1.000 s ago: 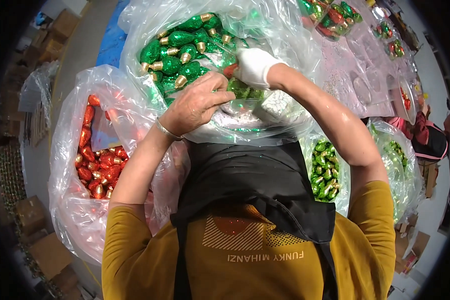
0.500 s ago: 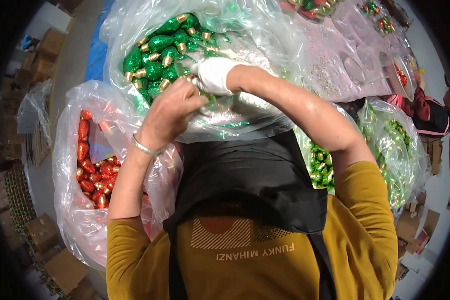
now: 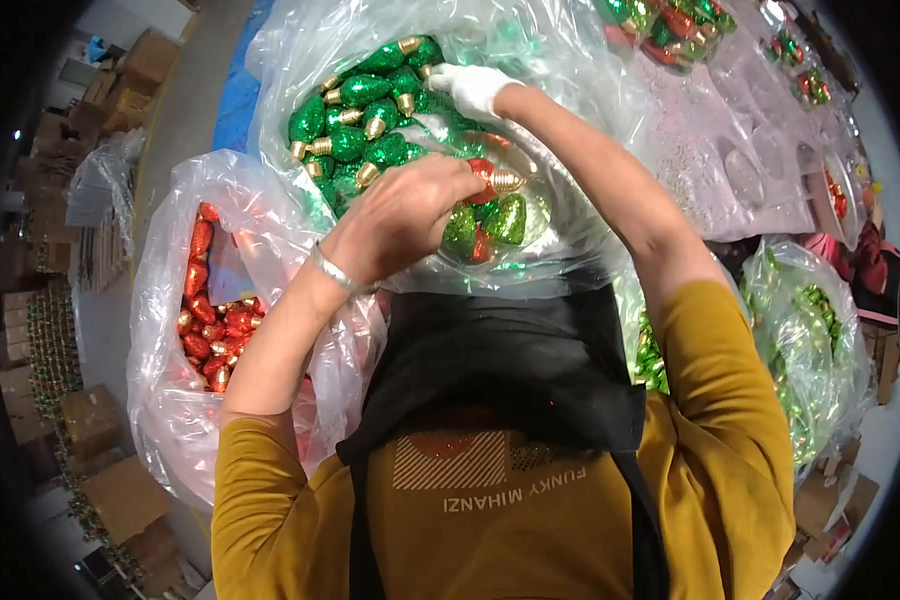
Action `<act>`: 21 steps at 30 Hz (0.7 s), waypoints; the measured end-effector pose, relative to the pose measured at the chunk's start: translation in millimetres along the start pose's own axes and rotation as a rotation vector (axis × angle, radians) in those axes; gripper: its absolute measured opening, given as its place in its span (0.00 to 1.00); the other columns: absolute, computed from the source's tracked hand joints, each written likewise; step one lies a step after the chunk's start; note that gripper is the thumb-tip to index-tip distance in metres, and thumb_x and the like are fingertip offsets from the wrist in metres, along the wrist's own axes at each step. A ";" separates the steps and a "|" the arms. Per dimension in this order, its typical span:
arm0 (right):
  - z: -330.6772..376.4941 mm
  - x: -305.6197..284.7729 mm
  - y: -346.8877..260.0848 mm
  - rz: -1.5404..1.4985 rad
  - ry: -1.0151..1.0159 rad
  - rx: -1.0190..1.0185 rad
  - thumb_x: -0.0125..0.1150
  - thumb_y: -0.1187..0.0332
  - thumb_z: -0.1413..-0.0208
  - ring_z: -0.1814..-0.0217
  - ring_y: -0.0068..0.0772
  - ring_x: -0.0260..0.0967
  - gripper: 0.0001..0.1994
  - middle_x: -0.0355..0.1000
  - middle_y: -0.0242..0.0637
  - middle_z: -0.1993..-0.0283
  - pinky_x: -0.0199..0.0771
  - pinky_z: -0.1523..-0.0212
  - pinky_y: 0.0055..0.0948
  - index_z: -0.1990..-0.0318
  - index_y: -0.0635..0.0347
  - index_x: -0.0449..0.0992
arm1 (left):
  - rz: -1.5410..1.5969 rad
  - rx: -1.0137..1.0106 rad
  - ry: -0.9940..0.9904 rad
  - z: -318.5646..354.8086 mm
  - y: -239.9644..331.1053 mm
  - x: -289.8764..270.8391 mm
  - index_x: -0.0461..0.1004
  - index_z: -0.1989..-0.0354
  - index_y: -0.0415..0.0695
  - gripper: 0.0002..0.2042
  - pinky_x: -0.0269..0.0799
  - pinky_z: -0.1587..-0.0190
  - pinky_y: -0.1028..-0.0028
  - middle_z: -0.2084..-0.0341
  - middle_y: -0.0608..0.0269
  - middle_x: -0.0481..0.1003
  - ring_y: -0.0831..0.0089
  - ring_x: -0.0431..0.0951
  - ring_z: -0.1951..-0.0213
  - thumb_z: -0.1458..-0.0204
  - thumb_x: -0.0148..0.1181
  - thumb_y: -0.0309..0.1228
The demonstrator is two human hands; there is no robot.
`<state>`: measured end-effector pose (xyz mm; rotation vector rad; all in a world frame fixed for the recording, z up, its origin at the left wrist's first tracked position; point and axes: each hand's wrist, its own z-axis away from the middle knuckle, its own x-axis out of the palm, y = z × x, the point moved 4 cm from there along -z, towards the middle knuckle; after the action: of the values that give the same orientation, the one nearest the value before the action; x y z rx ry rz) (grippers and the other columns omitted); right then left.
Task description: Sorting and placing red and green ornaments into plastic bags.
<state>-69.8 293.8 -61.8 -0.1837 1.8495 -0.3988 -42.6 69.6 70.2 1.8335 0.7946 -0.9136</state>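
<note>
My left hand (image 3: pixel 405 212), bare with a bracelet at the wrist, has its fingers closed on a red glitter bulb ornament (image 3: pixel 483 180) with a gold cap. Beneath it, light green bulb ornaments (image 3: pixel 510 218) and another red one sit in a clear plastic container (image 3: pixel 542 208). Farther off, my right hand (image 3: pixel 473 90) in a white glove pinches the gold cap of a dark green bulb ornament at the pile's edge. Several dark green bulb ornaments (image 3: pixel 348 143) lie in the large clear plastic bag (image 3: pixel 285 55) in front of me.
Left of me stands a clear bag (image 3: pixel 165 400) of red bulb ornaments (image 3: pixel 235 325). Bags of light green ornaments (image 3: pixel 650 355) are at my right. A filled cluster of red and green ornaments (image 3: pixel 675 35) rests on the pink-covered table (image 3: pixel 685 130). Cardboard boxes (image 3: pixel 125 500) line the left.
My hands have moved apart: the gloved right hand went away from me to the green pile, the left moved right. The red and light green ornaments between them now show.
</note>
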 end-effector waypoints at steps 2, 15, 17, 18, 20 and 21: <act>-16.9 11.5 6.5 0.040 -0.019 0.063 0.46 0.65 0.43 0.56 0.51 0.73 0.16 0.74 0.46 0.56 0.70 0.51 0.44 0.50 0.58 0.71 | 0.025 -0.042 -0.034 -0.8 -5.4 1.8 0.74 0.59 0.38 0.14 0.71 0.59 0.63 0.66 0.52 0.74 0.55 0.74 0.62 0.58 0.55 0.18; 82.6 -144.6 -63.6 -0.195 0.567 0.384 0.58 0.71 0.45 0.72 0.20 0.71 0.11 0.77 0.33 0.66 0.72 0.70 0.21 0.55 0.58 0.78 | 0.033 -0.093 -0.445 -25.8 -48.8 36.1 0.72 0.53 0.40 0.20 0.71 0.58 0.62 0.67 0.49 0.76 0.52 0.75 0.61 0.59 0.62 0.23; 96.3 -141.4 -70.6 -0.387 0.388 0.530 0.57 0.70 0.44 0.72 0.19 0.71 0.09 0.76 0.33 0.69 0.70 0.71 0.22 0.57 0.56 0.79 | 0.019 -0.084 -0.474 -37.0 -51.5 33.8 0.72 0.52 0.41 0.21 0.70 0.58 0.62 0.67 0.49 0.76 0.51 0.75 0.60 0.59 0.62 0.23; 98.5 -136.9 -71.8 -0.487 0.296 0.597 0.57 0.69 0.44 0.71 0.19 0.71 0.09 0.76 0.33 0.71 0.70 0.72 0.22 0.57 0.56 0.79 | -0.003 -0.087 -0.512 -39.3 -52.3 32.9 0.72 0.51 0.41 0.22 0.70 0.57 0.62 0.67 0.48 0.75 0.51 0.74 0.60 0.59 0.62 0.24; 94.1 -125.2 -70.8 -0.525 0.247 0.598 0.57 0.69 0.44 0.72 0.18 0.70 0.09 0.75 0.32 0.72 0.68 0.72 0.20 0.58 0.57 0.79 | -0.032 -0.099 -0.545 -33.9 -51.4 31.2 0.71 0.50 0.41 0.23 0.70 0.57 0.62 0.66 0.48 0.75 0.51 0.74 0.59 0.60 0.63 0.24; 91.0 -118.9 -68.1 -0.562 0.207 0.606 0.56 0.70 0.44 0.72 0.16 0.69 0.09 0.75 0.31 0.73 0.67 0.73 0.17 0.58 0.59 0.78 | 0.031 -0.096 -0.528 -31.0 -50.3 32.1 0.72 0.51 0.41 0.22 0.70 0.57 0.61 0.66 0.48 0.75 0.51 0.74 0.59 0.59 0.63 0.24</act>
<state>48.4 252.6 44.9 -0.2486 1.7688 -1.3856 -59.0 121.6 30.9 1.4196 0.4656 -1.2440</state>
